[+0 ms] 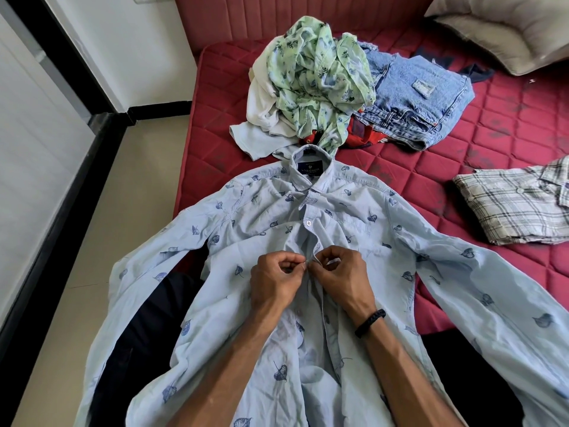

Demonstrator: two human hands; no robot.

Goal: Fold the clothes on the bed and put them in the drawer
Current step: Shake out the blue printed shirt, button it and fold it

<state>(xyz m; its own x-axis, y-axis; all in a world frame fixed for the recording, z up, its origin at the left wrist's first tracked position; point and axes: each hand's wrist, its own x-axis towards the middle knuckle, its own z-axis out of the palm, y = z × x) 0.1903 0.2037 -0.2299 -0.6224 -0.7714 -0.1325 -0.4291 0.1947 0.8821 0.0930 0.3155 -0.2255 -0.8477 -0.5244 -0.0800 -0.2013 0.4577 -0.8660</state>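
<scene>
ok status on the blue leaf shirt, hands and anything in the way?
Left hand and right hand both pinching the placket, mid-button. Leaf-print shirt spread flat, unfolded. Unfolded pile beyond the collar; nothing blocking.

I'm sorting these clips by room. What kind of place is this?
Most likely a bedroom: a red quilted mattress against a padded headboard, pillows, and clothes laid out for folding.

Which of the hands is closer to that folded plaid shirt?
Right. The right hand pinches the blue shirt front on the plaid shirt's side; the left hand pinches beside it, farther away.
</scene>
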